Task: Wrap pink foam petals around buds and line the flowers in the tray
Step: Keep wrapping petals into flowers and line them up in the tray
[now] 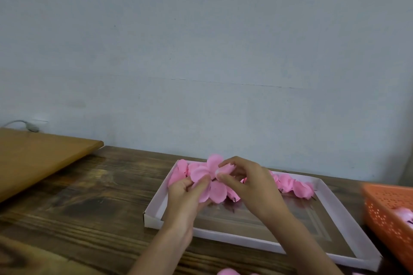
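Over the shallow white tray point(348, 219), both hands hold one pink foam flower point(212, 176). My left hand point(187, 194) grips its lower petals from the left, thumb on top. My right hand point(250, 185) pinches a petal on the flower's right side between thumb and forefinger. The bud itself is hidden by petals and fingers. A row of finished pink flowers point(290, 183) lies along the tray's far wall, partly hidden behind my hands.
An orange perforated basket point(388, 212) with pink pieces stands at the right edge. More pink foam point(228, 272) shows at the bottom edge. A lighter wooden board point(38, 158) lies at the left on the dark wooden table point(89, 203). A wall rises behind.
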The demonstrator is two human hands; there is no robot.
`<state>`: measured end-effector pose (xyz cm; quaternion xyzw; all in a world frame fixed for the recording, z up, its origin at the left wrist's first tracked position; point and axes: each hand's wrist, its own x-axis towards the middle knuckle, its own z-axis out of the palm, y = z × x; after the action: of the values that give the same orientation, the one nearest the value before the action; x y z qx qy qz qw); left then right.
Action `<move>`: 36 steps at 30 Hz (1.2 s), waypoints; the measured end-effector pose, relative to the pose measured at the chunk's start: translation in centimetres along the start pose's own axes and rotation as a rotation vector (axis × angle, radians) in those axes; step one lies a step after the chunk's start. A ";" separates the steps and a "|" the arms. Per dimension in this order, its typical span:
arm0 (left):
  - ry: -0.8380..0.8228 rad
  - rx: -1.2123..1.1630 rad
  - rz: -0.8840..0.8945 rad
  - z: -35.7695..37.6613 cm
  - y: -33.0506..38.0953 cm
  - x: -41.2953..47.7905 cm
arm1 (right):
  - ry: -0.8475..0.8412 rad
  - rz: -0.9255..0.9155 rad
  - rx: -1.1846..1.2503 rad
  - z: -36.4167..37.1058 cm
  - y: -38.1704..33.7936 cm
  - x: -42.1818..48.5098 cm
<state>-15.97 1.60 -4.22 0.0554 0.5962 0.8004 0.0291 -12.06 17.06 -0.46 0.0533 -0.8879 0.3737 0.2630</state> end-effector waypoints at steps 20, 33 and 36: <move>-0.067 -0.015 0.061 0.2 -0.3 -0.6 | 0.174 0.034 0.095 0.8 -0.6 -0.6; -0.253 -0.235 0.180 -0.6 0.0 -0.2 | 0.043 0.223 0.508 0.0 -2.0 -0.6; -0.273 -0.276 0.170 -0.6 -0.2 0.1 | 0.026 0.195 0.495 -0.2 -2.3 -0.7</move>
<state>-16.17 1.06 -4.58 0.2089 0.4646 0.8591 0.0489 -10.73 15.45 0.76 0.0253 -0.7670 0.6036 0.2161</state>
